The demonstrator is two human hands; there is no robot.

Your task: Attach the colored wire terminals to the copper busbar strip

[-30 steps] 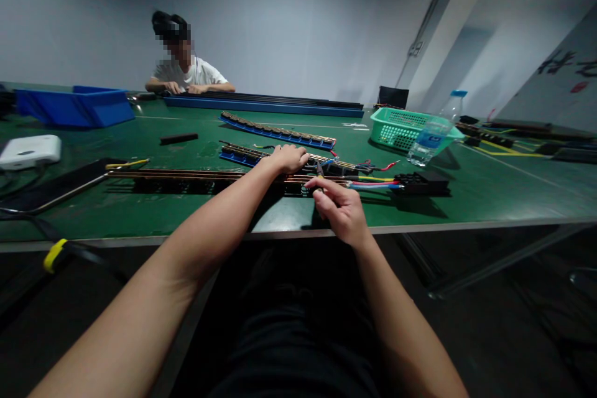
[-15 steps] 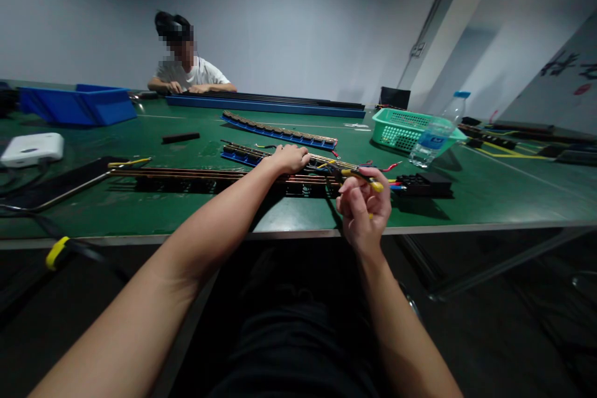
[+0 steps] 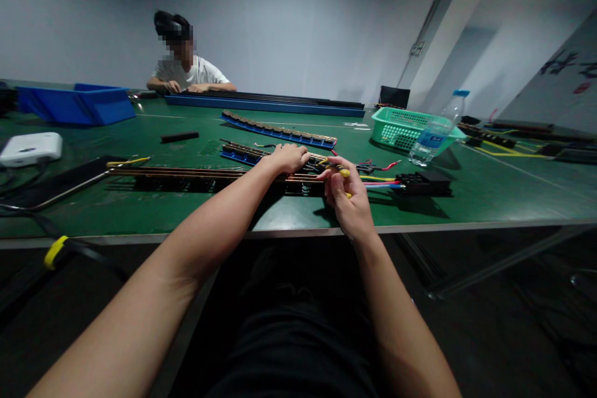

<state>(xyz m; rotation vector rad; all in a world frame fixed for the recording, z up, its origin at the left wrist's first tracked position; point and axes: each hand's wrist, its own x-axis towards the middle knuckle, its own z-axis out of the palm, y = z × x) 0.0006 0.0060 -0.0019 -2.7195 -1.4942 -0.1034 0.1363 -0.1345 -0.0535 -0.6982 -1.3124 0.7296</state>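
Observation:
A long dark strip with copper-coloured rails [image 3: 186, 172] lies along the front of the table, with a black connector block [image 3: 425, 183] wired to its right end by yellow, red and blue wires [image 3: 380, 184]. My left hand [image 3: 290, 158] reaches across the rails, palm down, its fingers bent over the far side and partly hidden. In my right hand [image 3: 351, 199] is a pair of pliers with yellow-tipped handles [image 3: 344, 173]; the jaws point left toward the rails near my left fingers. What the jaws touch cannot be made out.
Two blue-based rail strips [image 3: 280, 130] lie farther back. A green basket [image 3: 396, 127] and a water bottle [image 3: 431, 140] stand right. At left are a blue bin [image 3: 77, 106], a white box [image 3: 32, 148] and a black tablet-like slab [image 3: 60, 183]. Across the table, a person [image 3: 189, 71] works.
My right hand has moved left and slightly forward with the pliers, closer to my left hand. The wires by the connector block show more now. My left hand has stayed in place.

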